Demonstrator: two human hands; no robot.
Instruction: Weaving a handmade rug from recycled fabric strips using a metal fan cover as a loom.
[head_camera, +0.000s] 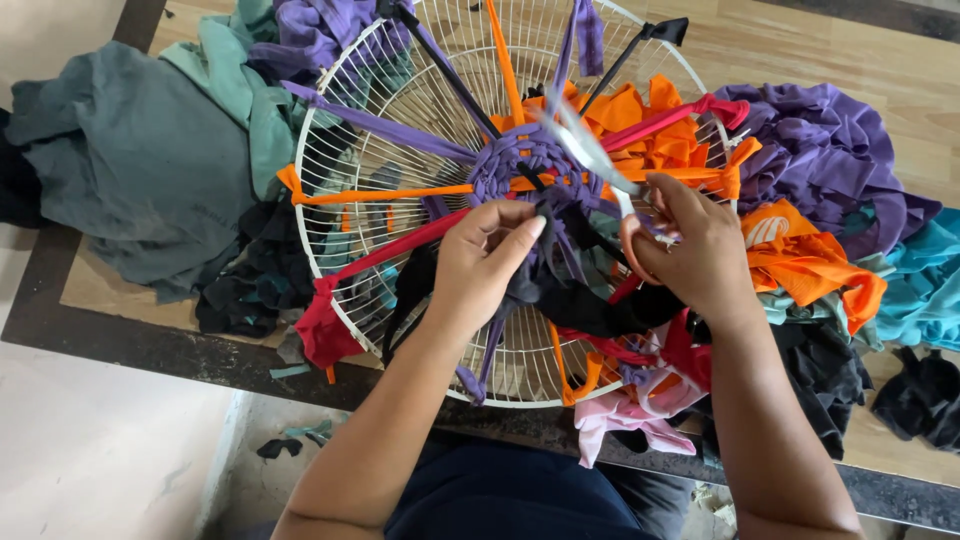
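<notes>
Scissors (600, 170), blades spread, point up-left from the right hand's (690, 250) grip; left hand (485, 255) pinches black strip (535, 270).

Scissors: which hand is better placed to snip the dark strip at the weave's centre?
Right, probably. The right hand holds the scissors, blades open and pointing at the purple weave. The left hand pinches the dark strip beside them, so it looks set only to steady the strip.
</notes>
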